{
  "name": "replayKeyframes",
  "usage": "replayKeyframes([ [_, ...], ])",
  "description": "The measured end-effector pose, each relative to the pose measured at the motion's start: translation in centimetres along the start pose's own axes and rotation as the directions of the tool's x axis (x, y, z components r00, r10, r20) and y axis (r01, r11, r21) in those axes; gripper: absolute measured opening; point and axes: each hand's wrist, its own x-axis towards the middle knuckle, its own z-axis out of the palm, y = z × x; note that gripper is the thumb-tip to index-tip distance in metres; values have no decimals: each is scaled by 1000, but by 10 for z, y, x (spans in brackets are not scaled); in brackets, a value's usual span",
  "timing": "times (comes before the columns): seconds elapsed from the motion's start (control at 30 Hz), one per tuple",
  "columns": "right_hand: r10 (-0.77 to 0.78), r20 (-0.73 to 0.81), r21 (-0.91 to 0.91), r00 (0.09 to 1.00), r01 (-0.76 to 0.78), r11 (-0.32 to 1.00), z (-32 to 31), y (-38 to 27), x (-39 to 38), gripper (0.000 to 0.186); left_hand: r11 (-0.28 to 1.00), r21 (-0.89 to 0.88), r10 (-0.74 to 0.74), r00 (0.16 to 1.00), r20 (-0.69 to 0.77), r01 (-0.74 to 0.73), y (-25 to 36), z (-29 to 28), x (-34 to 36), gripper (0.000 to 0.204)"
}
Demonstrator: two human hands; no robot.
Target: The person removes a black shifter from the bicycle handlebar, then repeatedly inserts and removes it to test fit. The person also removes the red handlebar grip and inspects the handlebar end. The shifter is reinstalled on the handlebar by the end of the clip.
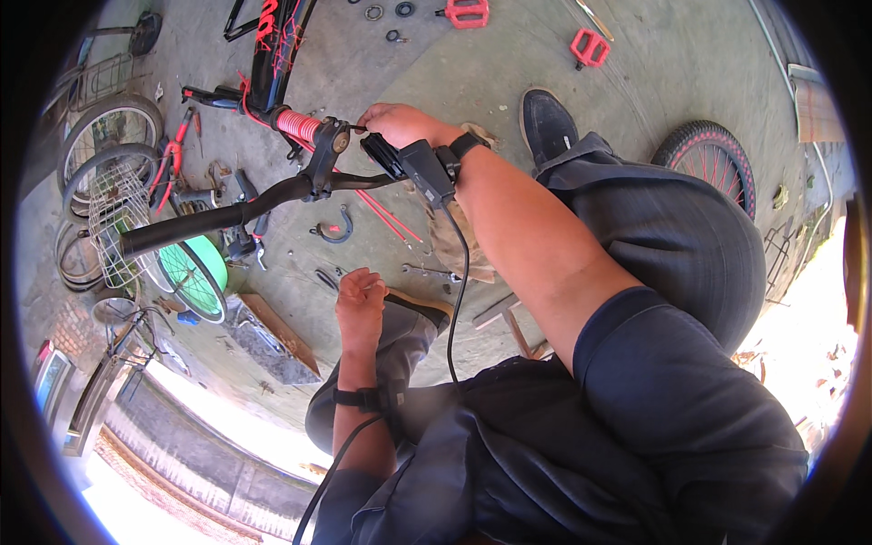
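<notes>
A bicycle frame [272, 56] with a pink-red coiled part [297, 124], black stem [323, 163] and handlebar [263, 204] is at upper centre. My right hand [391, 123] is just right of the stem top, fingers curled at a thin dark piece I cannot make out, partly hidden by the black wrist-worn device [427, 171]. My left hand [361, 307] is lower, away from the bar, fingers curled; whether it holds anything is unclear. Red cables [381, 213] hang between the hands.
Red pedals [589, 48], a wrench [427, 272], a curved lock-like part [338, 232] and a brown cloth [445, 241] lie on concrete. A fat-tyred wheel [731, 162] is right. Wheels [107, 118], a wire basket [118, 232] and a plank [277, 336] are left.
</notes>
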Motion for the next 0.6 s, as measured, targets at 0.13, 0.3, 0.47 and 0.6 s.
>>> replayKeyframes([
  [0.13,12,-60,-57,998,-15,998,2,0,11,29,1000,27,8,1000,-1,-8,1,0,-3,35],
  [0.3,-337,5,-438,942,305,846,0,6,26,32,1000,27,3,1000,-7,-3,0,-3,-4,35],
  [0.47,24,-41,171,999,-17,985,11,13,13,34,1000,2,-7,1000,-12,7,0,-5,-2,35],
  [0.6,81,-31,238,996,-72,969,15,9,7,35,1000,1,-13,1000,-15,13,-2,-6,-3,36],
])
